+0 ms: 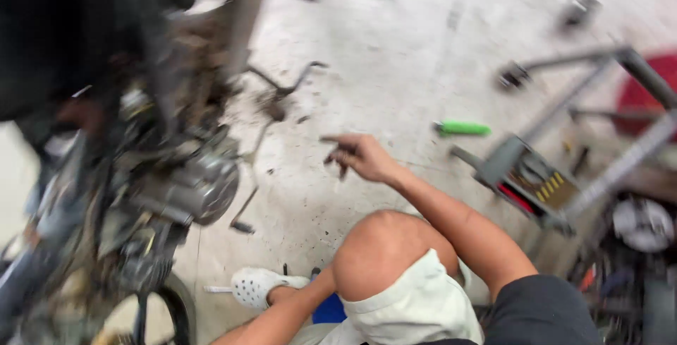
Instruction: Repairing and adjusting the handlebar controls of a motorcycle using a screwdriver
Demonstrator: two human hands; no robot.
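My right hand (363,156) is stretched out over the concrete floor (395,56), forefinger pointing left toward the motorcycle engine (194,186). The other fingers curl down, and motion blur hides whether something small and dark sits under them. The hand touches neither the engine nor the thin bent metal rods (278,91) lying just beyond it. My left hand does not show. A bare forearm (282,313) runs along the bottom under my raised knee (384,246), beside a white clog (257,285).
A blurred motorcycle with its wheel (166,310) fills the left side. A green-handled tool (462,128) lies on the floor to the right of my hand. A grey metal stand with a tool tray (532,179) and a red round object (645,94) are at the right.
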